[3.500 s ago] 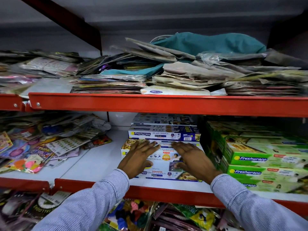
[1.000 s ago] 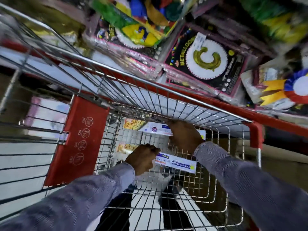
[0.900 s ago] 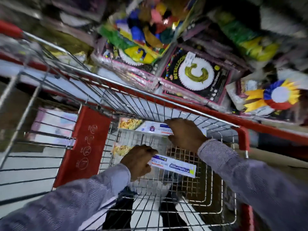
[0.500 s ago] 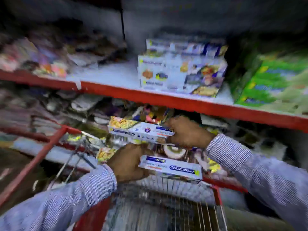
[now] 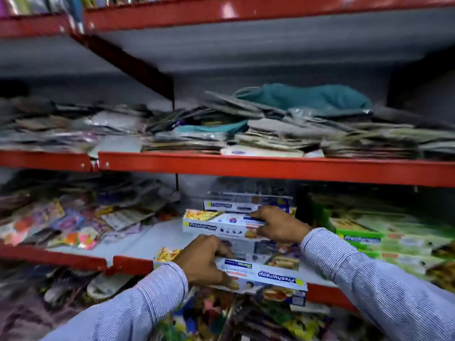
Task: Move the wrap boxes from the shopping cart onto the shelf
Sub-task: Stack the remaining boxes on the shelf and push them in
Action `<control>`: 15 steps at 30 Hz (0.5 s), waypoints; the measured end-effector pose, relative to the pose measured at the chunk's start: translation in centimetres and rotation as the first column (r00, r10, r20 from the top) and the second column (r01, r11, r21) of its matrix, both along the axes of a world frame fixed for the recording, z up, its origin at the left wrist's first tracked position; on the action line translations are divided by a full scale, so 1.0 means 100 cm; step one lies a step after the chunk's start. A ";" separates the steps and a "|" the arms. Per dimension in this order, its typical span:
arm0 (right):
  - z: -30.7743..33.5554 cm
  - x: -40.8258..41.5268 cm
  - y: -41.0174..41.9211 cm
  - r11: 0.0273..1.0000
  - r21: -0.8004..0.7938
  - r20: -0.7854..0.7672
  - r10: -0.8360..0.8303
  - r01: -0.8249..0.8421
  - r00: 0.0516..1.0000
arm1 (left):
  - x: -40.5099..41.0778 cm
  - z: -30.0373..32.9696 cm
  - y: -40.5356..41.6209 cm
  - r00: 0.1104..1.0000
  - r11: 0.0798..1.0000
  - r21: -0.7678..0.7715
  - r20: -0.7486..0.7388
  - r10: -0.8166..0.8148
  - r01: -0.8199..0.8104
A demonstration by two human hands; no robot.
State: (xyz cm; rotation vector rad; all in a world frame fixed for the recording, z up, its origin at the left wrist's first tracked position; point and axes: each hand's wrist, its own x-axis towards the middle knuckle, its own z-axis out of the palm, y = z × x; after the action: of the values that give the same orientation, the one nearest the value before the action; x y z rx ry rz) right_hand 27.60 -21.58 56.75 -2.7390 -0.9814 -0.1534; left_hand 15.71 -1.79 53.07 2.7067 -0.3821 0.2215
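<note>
I hold two long white-and-blue Freshwrapp wrap boxes. My right hand (image 5: 278,227) grips one wrap box (image 5: 214,223) level above the stack of the same boxes (image 5: 246,205) on the red-edged shelf (image 5: 133,263). My left hand (image 5: 204,262) grips the second wrap box (image 5: 268,275) lower down, in front of the shelf's front edge, its label upside down. The shopping cart is out of view.
Green Freshwrapp boxes (image 5: 364,239) are stacked to the right of the blue stack. Colourful party packets (image 5: 69,225) lie at the shelf's left, with bare white shelf (image 5: 160,235) between. A shelf above (image 5: 270,166) holds flat packets and a teal cloth. More packets fill the shelf below.
Both hands lifted a box each out of the cart and raised them to the shelf. The view swung up from the cart to the shelves.
</note>
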 end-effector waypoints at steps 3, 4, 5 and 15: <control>0.013 0.035 0.004 0.999 0.026 -0.015 -0.031 0.031 0.999 | 0.031 0.018 0.004 1.000 1.000 -0.024 -0.010 -0.013 0.013; 0.016 0.044 0.005 0.999 0.021 -0.022 -0.046 0.047 0.999 | 0.039 0.022 0.005 0.999 0.999 -0.029 -0.013 -0.031 0.030; 0.018 0.053 0.006 0.998 0.011 -0.034 -0.068 0.068 0.997 | 0.048 0.025 0.006 0.999 0.999 -0.034 -0.020 -0.040 0.040; -0.001 0.107 0.012 0.993 -0.032 0.001 -0.112 0.112 0.994 | 0.104 0.029 0.014 0.998 0.997 -0.074 -0.045 -0.036 0.033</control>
State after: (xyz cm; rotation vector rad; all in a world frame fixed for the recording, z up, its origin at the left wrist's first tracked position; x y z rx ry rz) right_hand 38.30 -20.38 56.60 -2.8243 -0.8367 -0.1559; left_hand 26.14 -0.41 55.93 2.6261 -0.3992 0.1602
